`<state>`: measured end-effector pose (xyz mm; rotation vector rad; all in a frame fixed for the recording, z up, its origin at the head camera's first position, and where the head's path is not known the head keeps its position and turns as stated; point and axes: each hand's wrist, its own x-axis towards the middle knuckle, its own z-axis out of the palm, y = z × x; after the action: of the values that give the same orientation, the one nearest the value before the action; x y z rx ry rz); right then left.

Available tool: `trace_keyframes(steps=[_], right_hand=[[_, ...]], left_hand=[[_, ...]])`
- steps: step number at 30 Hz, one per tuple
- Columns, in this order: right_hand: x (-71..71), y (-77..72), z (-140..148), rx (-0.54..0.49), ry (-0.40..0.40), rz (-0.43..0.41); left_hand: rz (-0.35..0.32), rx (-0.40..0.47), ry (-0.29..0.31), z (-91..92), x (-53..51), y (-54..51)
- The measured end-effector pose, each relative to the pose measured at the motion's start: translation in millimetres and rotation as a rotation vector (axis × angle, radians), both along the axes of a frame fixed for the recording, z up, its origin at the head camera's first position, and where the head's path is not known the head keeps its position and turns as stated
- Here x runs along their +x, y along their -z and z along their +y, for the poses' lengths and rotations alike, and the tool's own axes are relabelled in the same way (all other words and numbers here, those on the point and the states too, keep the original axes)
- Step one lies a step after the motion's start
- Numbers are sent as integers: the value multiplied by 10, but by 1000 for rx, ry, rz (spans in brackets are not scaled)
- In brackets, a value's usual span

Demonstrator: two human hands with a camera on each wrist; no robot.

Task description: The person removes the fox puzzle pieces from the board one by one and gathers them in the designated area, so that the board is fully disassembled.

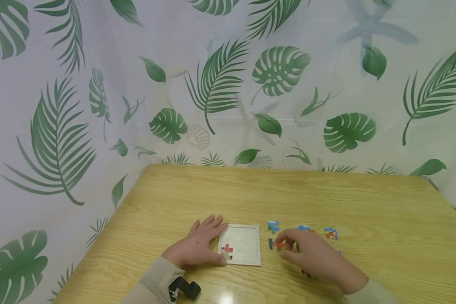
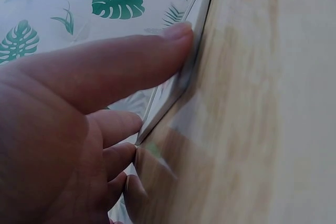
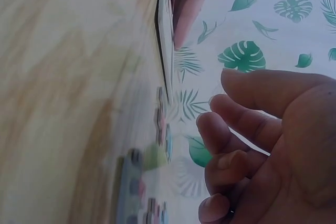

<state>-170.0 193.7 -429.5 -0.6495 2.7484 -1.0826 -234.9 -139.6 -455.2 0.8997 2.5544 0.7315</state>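
A square white puzzle tray [image 1: 243, 244] lies flat on the table, with one jigsaw piece [image 1: 226, 252] in its lower left corner. My left hand [image 1: 195, 247] rests at the tray's left side, fingers spread. In the left wrist view the thumb [image 2: 142, 59] touches the tray's rim. My right hand [image 1: 313, 255] hovers right of the tray, fingertips just by a red and dark jigsaw piece [image 1: 276, 244]. The right wrist view shows a gap between thumb and fingers [image 3: 212, 129] with nothing held there.
Above that piece lies a blue jigsaw piece [image 1: 273, 226]. Others sit behind the right hand, among them a red-and-blue piece [image 1: 331, 233] and one partly hidden piece [image 1: 305, 228]. The wooden table [image 1: 251, 190] meets a leaf-patterned curtain [image 1: 228, 139] at its back edge.
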Motion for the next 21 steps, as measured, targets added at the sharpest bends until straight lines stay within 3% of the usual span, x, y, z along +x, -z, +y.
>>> trace_keyframes(steps=[7,21], right_hand=[[-56,-21,-144,-31,-35,-29],[-200,10,-533,28,-34,-40]], left_hand=[[13,3,9,3,2,4],[34,-24,-13,23,1,8]])
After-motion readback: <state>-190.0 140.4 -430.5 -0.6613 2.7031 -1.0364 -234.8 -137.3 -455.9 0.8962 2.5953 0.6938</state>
